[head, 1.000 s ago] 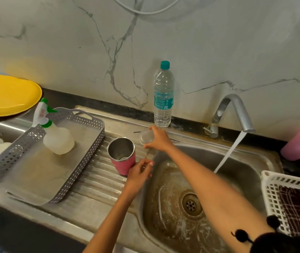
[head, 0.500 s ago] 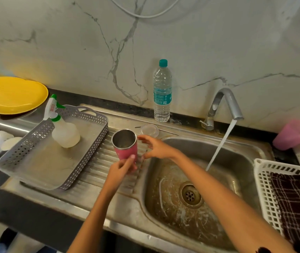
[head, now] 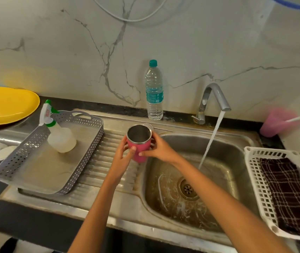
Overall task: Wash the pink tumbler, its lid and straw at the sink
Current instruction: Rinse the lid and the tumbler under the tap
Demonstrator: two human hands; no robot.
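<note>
The pink tumbler (head: 139,143), steel inside and without its lid, is held upright just above the ribbed drainboard at the sink's left rim. My left hand (head: 124,152) grips its left side and my right hand (head: 157,147) wraps its right side. The clear lid (head: 151,126) lies on the steel ledge right behind the tumbler, mostly hidden by it. A thin metal straw (head: 163,129) lies on the same ledge to the lid's right. Water runs from the tap (head: 216,95) into the sink basin (head: 227,157).
A grey perforated tray (head: 36,172) with a spray bottle (head: 59,134) sits on the drainboard at left. A yellow plate (head: 5,105) is far left. A water bottle (head: 154,92) stands against the wall. A white basket (head: 255,179) holding a checked cloth is at right, a pink cup (head: 276,123) behind it.
My right hand left the lid on the ledge and came onto the tumbler. Both hands now hold the tumbler, lifted off the drainboard toward the sink edge.
</note>
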